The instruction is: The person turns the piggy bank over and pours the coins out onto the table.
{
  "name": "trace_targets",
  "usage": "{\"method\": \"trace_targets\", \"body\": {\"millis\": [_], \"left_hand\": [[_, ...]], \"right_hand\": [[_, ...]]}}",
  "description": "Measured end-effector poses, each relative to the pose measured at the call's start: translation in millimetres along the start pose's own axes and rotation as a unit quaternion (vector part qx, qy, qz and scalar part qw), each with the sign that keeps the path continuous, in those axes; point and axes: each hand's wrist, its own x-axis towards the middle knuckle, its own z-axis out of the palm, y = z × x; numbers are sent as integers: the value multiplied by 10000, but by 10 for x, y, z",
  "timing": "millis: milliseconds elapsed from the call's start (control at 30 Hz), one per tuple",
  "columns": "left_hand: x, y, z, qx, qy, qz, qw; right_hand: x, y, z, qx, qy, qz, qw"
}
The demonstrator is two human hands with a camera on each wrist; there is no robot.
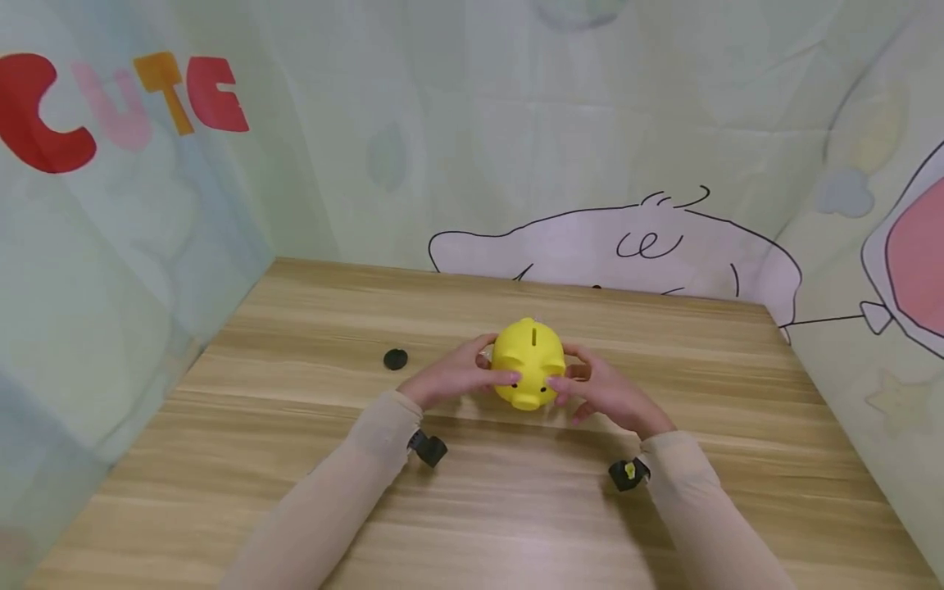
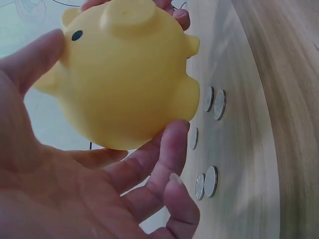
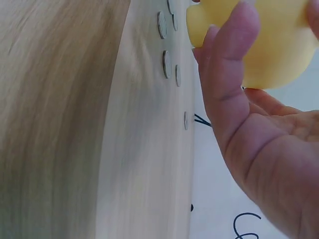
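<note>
Left hand and right hand curled round yellow piggy bank, thumbs at its face; best gripped evenly, kept level, clear of coins on surface.

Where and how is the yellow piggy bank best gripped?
The piggy bank is probably best gripped by its bulging sides, left hand from the left, right hand from the right: it is round-bodied, and this leaves the slot on top uncovered.
</note>
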Motion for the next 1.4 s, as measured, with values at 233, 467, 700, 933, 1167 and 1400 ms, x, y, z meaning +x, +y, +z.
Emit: {"method": "trace_targets", "body": {"millis": [233, 467, 700, 933, 1167, 1400], "left_hand": [[18, 9, 20, -295, 536, 975, 9934], [9, -9, 26, -235, 595, 807, 9947], [31, -31, 18, -144, 470, 590, 9970], [36, 1, 23, 211, 249, 75, 9994], [18, 2, 54, 485, 262, -340, 9979], [7, -5, 44, 320, 187, -215, 9991]], "right_hand": [[16, -41, 12, 369, 527, -883, 9940], [40, -21, 31, 446, 476, -831, 9944], [22, -2, 14, 62, 442, -644, 9969], [40, -47, 37, -186, 394, 134, 9990], [73, -129, 113, -97, 364, 834, 9958], [62, -86, 74, -76, 213, 646, 9977]]}}
